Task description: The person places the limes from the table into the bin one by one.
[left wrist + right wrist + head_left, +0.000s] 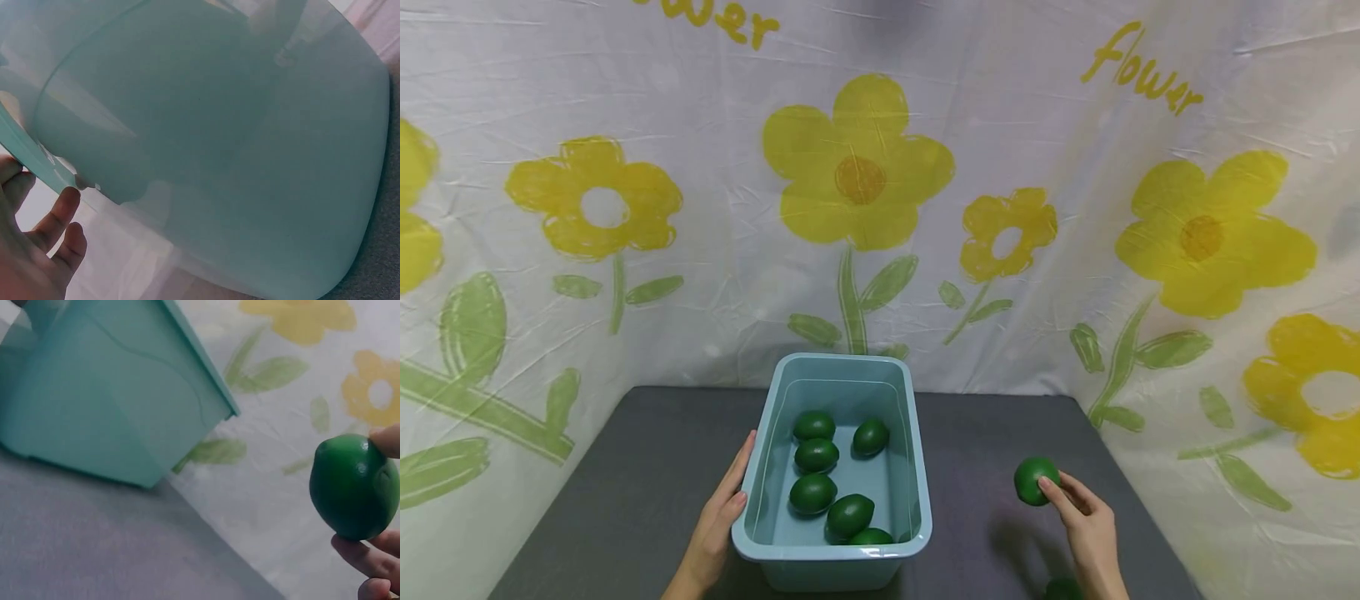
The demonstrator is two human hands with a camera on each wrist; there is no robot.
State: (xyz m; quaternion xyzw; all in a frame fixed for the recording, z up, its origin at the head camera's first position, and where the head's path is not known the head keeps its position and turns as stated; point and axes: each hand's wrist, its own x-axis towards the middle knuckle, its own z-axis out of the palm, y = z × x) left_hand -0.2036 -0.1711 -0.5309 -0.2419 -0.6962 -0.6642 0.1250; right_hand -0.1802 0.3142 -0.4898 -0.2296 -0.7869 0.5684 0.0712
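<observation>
My right hand (pixel 1092 521) pinches a green lime (pixel 1036 481) between thumb and fingers, raised above the table to the right of a light blue plastic bin (pixel 831 552). In the right wrist view the lime (pixel 354 487) shows whole, with fingertips above and below it. Several more limes (pixel 813 493) lie on the bin's floor, mostly along its left and near side. Against the bin's left side rests my left hand (pixel 715 523), its fingers extended along the wall just under the rim. The left wrist view shows those fingers (pixel 59 219) near the rim.
Another lime (pixel 1063 590) is partly visible at the bottom edge, by my right wrist. The bin stands on a dark grey table (pixel 685 450). A white sheet (pixel 715 250) printed with yellow flowers hangs behind the table and along both sides.
</observation>
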